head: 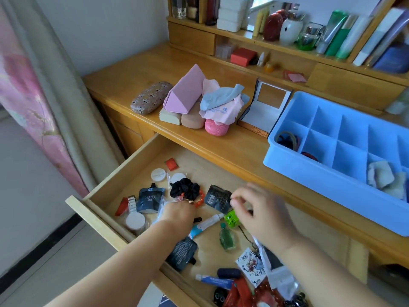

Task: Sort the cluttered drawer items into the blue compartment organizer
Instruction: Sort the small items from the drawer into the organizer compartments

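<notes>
Down in the open drawer [104,196], the picking-out step looks to be in hand: the left hand [177,212] reaches onto the clutter beside the orange bead bracelet [199,201] and black scrunchie [184,188], its fingers hidden from me, so I cannot tell whether it grips anything. The right hand [261,214] hovers just right of it, thumb and forefinger drawn together as if pinching something too small to make out. Beyond that hand, up on the worktop [232,149], sits the blue compartment organizer [332,187], with hair ties [287,138] in its near-left cell.

I judge the next move is a lift and carry up and rightward to a cell.

Counted around the hands: three round white lids, four dark sachets, two white-and-blue tubes, one green bottle [226,238], one green figure [231,218].
</notes>
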The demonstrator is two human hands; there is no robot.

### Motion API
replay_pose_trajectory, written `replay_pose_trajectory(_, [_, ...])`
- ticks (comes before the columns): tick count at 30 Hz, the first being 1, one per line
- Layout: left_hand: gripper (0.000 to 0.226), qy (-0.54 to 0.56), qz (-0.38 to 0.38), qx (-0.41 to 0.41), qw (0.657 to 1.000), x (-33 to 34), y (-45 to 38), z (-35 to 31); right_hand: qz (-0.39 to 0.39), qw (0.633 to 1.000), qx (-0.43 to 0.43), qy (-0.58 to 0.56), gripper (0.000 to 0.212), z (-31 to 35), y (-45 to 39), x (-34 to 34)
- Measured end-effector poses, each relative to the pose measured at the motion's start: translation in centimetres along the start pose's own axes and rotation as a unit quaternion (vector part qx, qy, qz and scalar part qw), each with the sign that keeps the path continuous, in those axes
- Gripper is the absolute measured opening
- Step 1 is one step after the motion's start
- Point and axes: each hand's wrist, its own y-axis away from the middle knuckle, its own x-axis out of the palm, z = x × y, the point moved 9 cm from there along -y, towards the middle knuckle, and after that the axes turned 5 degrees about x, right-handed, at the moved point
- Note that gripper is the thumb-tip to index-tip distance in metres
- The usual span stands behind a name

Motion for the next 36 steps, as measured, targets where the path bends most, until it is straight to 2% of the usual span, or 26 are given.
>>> replay_pose_trajectory(2, [0.022,0.01,-0.006,0.023,1.0,-0.1,0.4,-0.3,0.09,0.993,0.068,-0.026,0.01,-1.0,1.1,3.7])
replay_pose_trajectory(3, [0.024,0.025,-0.018,0.035,0.999,-0.4,0.7,-0.5,0.111,0.989,0.091,-0.037,0.009,-1.4,1.6,4.9])
replay_pose_trajectory(5, [0.019,0.104,-0.098,0.078,0.987,-2.5,1.8,-1.4,0.131,0.98,0.127,-0.073,0.013,-1.7,2.1,6.2])
replay_pose_trajectory(7, [0.013,0.253,-0.208,0.147,0.933,-5.7,3.9,-2.9,0.143,0.971,0.152,-0.118,0.028,-1.7,2.4,6.7])
replay_pose_trajectory(9, [0.011,0.358,-0.255,0.185,0.879,-8.0,5.7,-4.5,0.147,0.962,0.17,-0.155,0.025,-1.6,2.2,6.4])
replay_pose_trajectory(12, [0.016,0.499,-0.252,0.167,0.812,-8.5,6.4,-5.3,0.149,0.958,0.192,-0.15,0.017,-2.0,1.6,4.6])
replay_pose_trajectory(15, [0.031,0.612,-0.216,0.135,0.748,-7.8,5.4,-4.4,0.204,0.955,0.196,-0.091,0.008,-2.4,0.9,2.7])
replay_pose_trajectory(17, [0.026,0.663,-0.203,0.103,0.713,-7.1,4.4,-3.0,0.214,0.956,0.182,-0.086,0.009,-2.4,0.3,0.7])
replay_pose_trajectory(18, [0.018,0.674,-0.212,0.079,0.703,-6.8,3.8,-1.9,0.194,0.959,0.18,-0.097,0.011,-2.3,-0.3,-0.8])
replay_pose_trajectory(19, [0.01,0.659,-0.233,0.047,0.714,-6.5,3.3,-0.5,0.145,0.966,0.177,-0.119,0.012,-2.5,-1.0,-2.8])
replay_pose_trajectory(20, [0.004,0.606,-0.257,0.014,0.753,-6.3,2.8,1.1,0.064,0.973,0.171,-0.141,0.013,-2.8,-1.7,-5.4])
replay_pose_trajectory(21, [0.003,0.52,-0.271,-0.012,0.81,-6.2,2.2,2.5,-0.044,0.975,0.158,-0.147,0.012,-3.5,-2.3,-8.6])
replay_pose_trajectory(22, [0.012,0.422,-0.27,-0.025,0.865,-6.1,1.5,3.5,-0.15,0.971,0.141,-0.124,0.009,-4.1,-2.5,-11.8])
replay_pose_trajectory(23, [0.024,0.343,-0.253,-0.027,0.904,-5.7,0.6,4.1,-0.231,0.961,0.131,-0.077,0.006,-4.8,-2.6,-14.3])
replay_pose_trajectory(24, [0.037,0.294,-0.22,-0.027,0.93,-5.0,-0.5,4.5,-0.278,0.951,0.135,-0.031,0.005,-5.4,-2.9,-15.9])
replay_pose_trajectory(26, [0.05,0.245,-0.161,-0.031,0.956,-3.7,-2.1,4.8,-0.29,0.944,0.158,0.029,0.006,-6.9,-4.3,-16.3])
replay_pose_trajectory(29, [0.036,0.196,-0.144,-0.042,0.969,-3.5,-3.3,4.9,-0.193,0.953,0.217,0.091,0.001,-8.8,-7.1,-13.2])
replay_pose_trajectory(31, [0.02,0.204,-0.155,-0.059,0.965,-3.8,-3.3,5.4,-0.09,0.953,0.27,0.104,0.018,-10.3,-8.4,-10.8])
replay_pose_trajectory(33, [0.013,0.263,-0.213,-0.073,0.938,-4.4,-2.6,6.4,-0.034,0.951,0.289,0.104,0.035,-11.2,-8.8,-9.9])
replay_pose_trajectory(34, [0.012,0.303,-0.256,-0.082,0.914,-5.0,-1.7,7.0,-0.044,0.953,0.283,0.101,0.037,-11.0,-8.7,-10.2])
replay_pose_trajectory(36, [0.011,0.409,-0.326,-0.119,0.844,-6.0,0.2,8.2,-0.161,0.96,0.212,0.091,0.031,-9.2,-7.7,-12.0])
